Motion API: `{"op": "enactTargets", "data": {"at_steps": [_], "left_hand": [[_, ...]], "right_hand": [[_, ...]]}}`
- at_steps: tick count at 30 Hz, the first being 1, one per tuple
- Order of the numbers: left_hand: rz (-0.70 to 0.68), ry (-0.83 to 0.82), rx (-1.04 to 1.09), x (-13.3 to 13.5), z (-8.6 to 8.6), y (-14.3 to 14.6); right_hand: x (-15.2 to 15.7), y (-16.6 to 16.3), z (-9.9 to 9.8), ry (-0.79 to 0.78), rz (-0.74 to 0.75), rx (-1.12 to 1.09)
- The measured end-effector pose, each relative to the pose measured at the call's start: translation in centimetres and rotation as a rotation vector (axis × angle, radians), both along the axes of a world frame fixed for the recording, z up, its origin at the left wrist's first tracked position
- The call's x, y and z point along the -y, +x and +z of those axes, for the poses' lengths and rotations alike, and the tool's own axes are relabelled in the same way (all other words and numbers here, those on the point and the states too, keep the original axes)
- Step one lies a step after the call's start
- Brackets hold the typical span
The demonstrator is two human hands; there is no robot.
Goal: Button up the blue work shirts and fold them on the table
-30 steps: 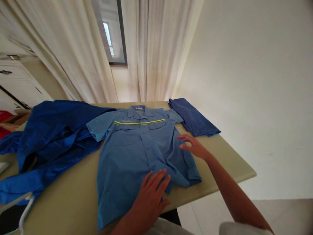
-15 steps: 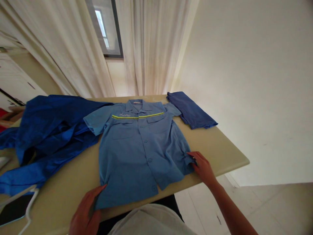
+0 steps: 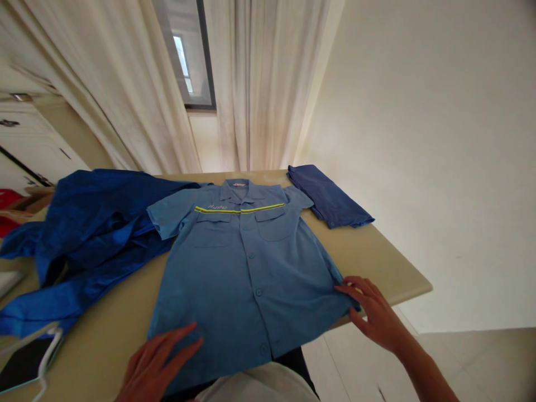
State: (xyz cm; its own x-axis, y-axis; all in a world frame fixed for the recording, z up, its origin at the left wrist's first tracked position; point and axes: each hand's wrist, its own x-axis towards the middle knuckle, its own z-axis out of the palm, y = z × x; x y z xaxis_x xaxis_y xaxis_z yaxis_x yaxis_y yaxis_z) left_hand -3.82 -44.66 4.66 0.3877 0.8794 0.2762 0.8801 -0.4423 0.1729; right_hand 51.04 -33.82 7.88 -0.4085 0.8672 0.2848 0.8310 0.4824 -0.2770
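A blue short-sleeved work shirt point(image 3: 218, 279) lies front up on the table, collar pointing away from me and hem at the near edge. A yellow stripe crosses its chest above two flap pockets. My left hand point(image 3: 157, 363) is over the lower left of the shirt, its fingers spread apart on or just above the cloth. At the right hem corner is my right hand point(image 3: 374, 312), fingers apart and touching the side edge of the shirt. The cloth is mostly flat, with soft folds towards the lower right.
A crumpled dark blue garment point(image 3: 96, 223) covers the table's left side. A folded navy garment point(image 3: 329, 195) lies at the back right. Near the left edge are a white hanger point(image 3: 44, 363) and a dark flat device point(image 3: 25, 363). The beige table point(image 3: 389, 262) ends close to a wall.
The shirt's hem has been drawn wider and nearer to me, smoothing the bunched right side. Both hands have loosened from the cloth, and my right hand has moved right.
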Motion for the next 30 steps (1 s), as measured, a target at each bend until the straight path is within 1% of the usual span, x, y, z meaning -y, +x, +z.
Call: {"op": "enactTargets", "data": {"at_steps": [2,4,6,8,10,12,14,15,16,17,18,21,22,23,25,26,28,30], "left_hand": [[-0.104,-0.034,0.012,-2.3,1.3,3.1],[-0.159,-0.069,0.037,-5.1,2.4,6.6],[-0.205,-0.098,0.031,-8.1,3.1,10.2],[-0.232,-0.129,0.005,-10.8,3.5,13.5],[-0.264,-0.195,-0.013,-13.2,4.0,16.0],[-0.312,-0.297,0.018,-15.6,4.6,17.4],[-0.411,-0.443,0.131,-18.3,5.1,17.8],[-0.461,-0.522,0.212,-19.7,5.2,17.7],[-0.478,-0.581,0.297,-21.3,5.2,17.5],[-0.431,-0.594,0.372,-22.8,5.0,17.1],[-0.319,-0.56,0.429,-24.4,4.7,16.7],[0.156,-0.291,0.49,-28.2,2.9,15.2],[0.275,-0.197,0.483,-29.1,2.0,14.7],[0.355,-0.126,0.473,-29.8,1.2,14.2],[0.438,-0.028,0.427,-30.5,-0.3,13.5],[0.455,-0.002,0.39,-30.7,-1.0,13.3],[0.441,-0.019,0.331,-30.8,-1.8,13.0],[0.416,-0.063,0.326,-30.8,-2.2,12.8]], "right_hand": [[-1.2,-1.7,1.8,0.032,0.056,-0.05],[-3.2,-4.8,3.8,0.043,0.089,-0.137],[-6.1,-9.2,5.2,0.038,0.067,-0.177],[-9.7,-14.3,5.5,-0.007,0.135,-0.146],[-13.5,-19.2,4.7,-0.095,0.201,-0.127],[-17.1,-23.2,2.9,-0.15,0.168,-0.13],[-19.9,-25.9,0.8,-0.194,0.118,-0.128],[-20.8,-26.8,-0.3,-0.208,0.098,-0.122],[-21.6,-27.3,-1.3,-0.218,0.078,-0.119],[-22.0,-27.6,-2.2,-0.223,0.066,-0.12],[-22.3,-27.8,-3.0,-0.222,0.054,-0.128],[-22.3,-27.5,-4.3,-0.203,0.023,-0.175],[-22.3,-27.4,-4.5,-0.192,0.021,-0.191],[-22.2,-27.3,-4.6,-0.182,0.02,-0.207],[-22.1,-27.2,-4.7,-0.169,0.029,-0.23],[-22.0,-27.3,-4.7,-0.167,0.034,-0.234],[-22.0,-27.3,-4.7,-0.164,0.031,-0.225],[-21.9,-27.4,-4.7,-0.162,0.025,-0.214]]}}
